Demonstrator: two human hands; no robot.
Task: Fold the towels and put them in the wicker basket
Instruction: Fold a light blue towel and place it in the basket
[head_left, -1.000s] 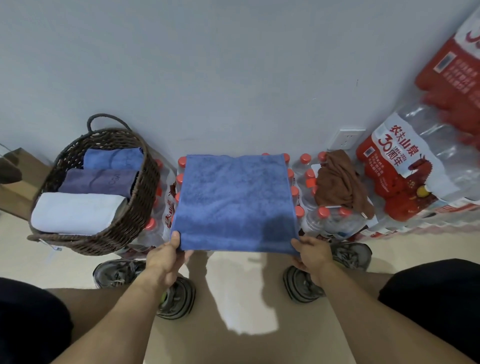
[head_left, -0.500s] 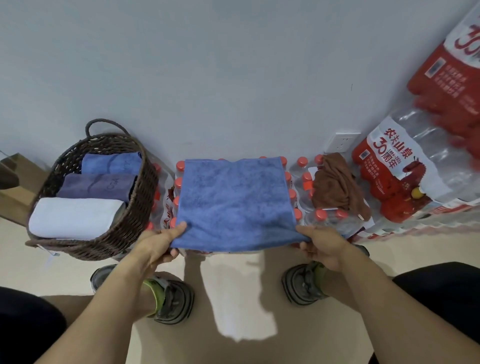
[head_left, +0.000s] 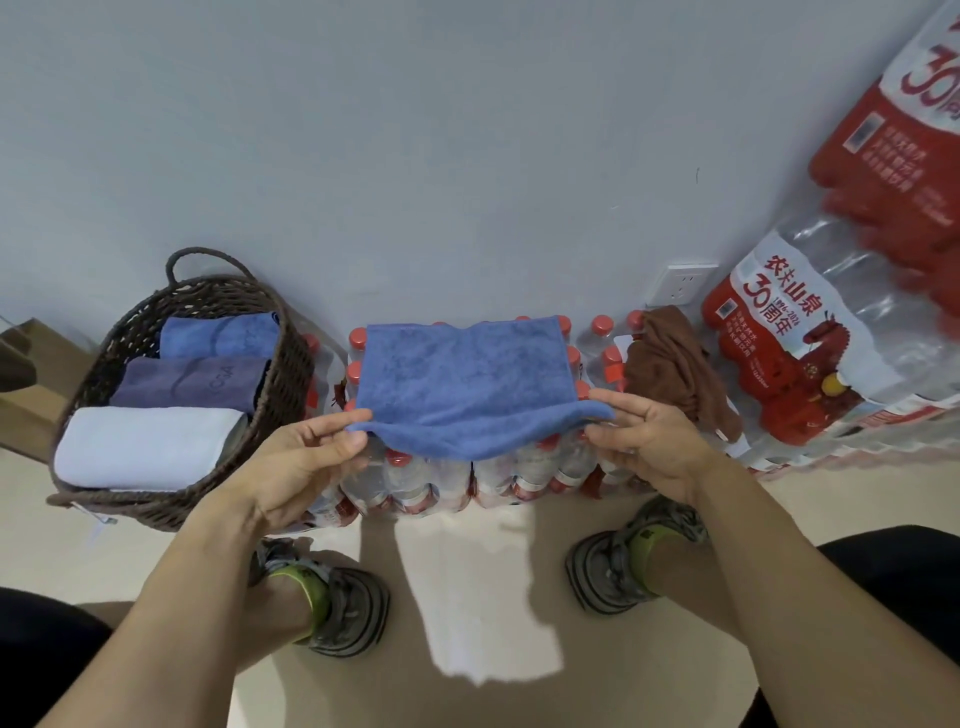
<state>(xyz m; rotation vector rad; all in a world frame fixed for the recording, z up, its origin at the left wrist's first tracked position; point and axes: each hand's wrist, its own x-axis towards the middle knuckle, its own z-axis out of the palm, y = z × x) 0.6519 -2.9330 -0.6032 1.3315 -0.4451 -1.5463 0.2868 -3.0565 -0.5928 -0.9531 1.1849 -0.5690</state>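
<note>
left hand (head_left: 298, 457) pinching the near-left corner of the blue towel (head_left: 462, 379) | right hand (head_left: 652, 441) pinching the near-right corner, near edge lifted | towel's spread over the water bottle pack (head_left: 457, 478) | wicker basket (head_left: 280, 379) to the left holds three folded towels | brown towel (head_left: 670, 364) crumpled on the right

The blue towel (head_left: 462, 379) is matt, fuzzy cloth; the wicker basket (head_left: 288, 379) at nine o'clock is rough weave; the bottle packs (head_left: 831, 332) wear glossy plastic.
</note>
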